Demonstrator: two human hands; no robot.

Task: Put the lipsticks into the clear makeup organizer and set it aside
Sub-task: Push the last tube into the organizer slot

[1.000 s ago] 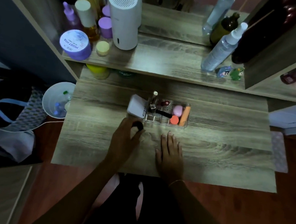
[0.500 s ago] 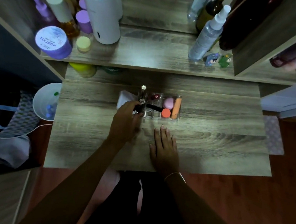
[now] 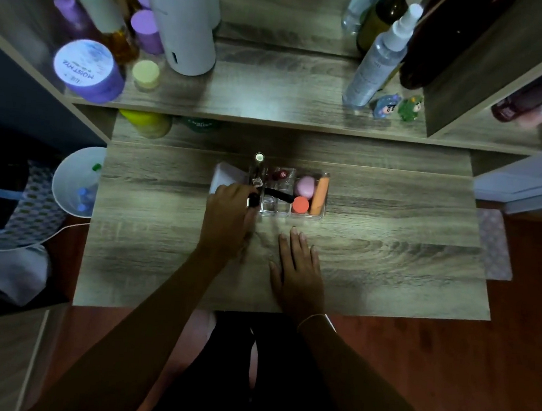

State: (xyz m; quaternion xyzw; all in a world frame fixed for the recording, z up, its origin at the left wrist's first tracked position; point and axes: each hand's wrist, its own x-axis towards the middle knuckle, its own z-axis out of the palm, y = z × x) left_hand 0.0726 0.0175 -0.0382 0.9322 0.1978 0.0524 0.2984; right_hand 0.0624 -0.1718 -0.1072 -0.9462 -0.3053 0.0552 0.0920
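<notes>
A clear makeup organizer (image 3: 307, 212) stands on the wooden desk (image 3: 374, 248), just past my hands. It holds a pink sponge (image 3: 305, 186), an orange tube (image 3: 319, 195), an orange-capped item (image 3: 300, 204), a dark red lipstick (image 3: 279, 174), a tall silver-topped stick (image 3: 259, 158) and a black stick lying across the cells. My left hand (image 3: 229, 216) is at the organizer's front left corner, shut on a small black lipstick (image 3: 253, 200) over a cell. My right hand (image 3: 296, 267) lies flat on the desk, fingers apart, just in front of the organizer.
A white card-like item (image 3: 224, 176) leans at the organizer's left. The upper shelf (image 3: 273, 102) carries a white cylinder (image 3: 178, 20), purple jars, bottles, a spray bottle (image 3: 380, 56) and two small figurines. A white bucket (image 3: 73, 183) sits left of the desk.
My left hand has carried the black lipstick from the desk up to the organizer's left corner. My right hand has stayed flat on the desk.
</notes>
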